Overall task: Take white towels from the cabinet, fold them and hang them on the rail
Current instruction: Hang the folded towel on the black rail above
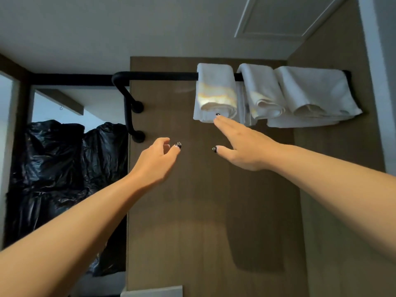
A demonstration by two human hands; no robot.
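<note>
Three folded white towels (216, 93) are seen draped over the black rail (158, 76) as the nearest is steadied by straight fingers of the right hand (242, 146), best squared gently, while the left hand (157, 160), loosely curled, holds nothing.

A bathroom or dressing corner of a home or hotel room is suggested. A black towel rail (162, 76) is fixed to a brown wood-grain wall panel (182, 211), and three folded white towels (216, 91) are hung over it. A white panelled ceiling hatch (285, 16) is seen above, and black plastic bags (64, 168) are stacked in an opening at the left.
</note>
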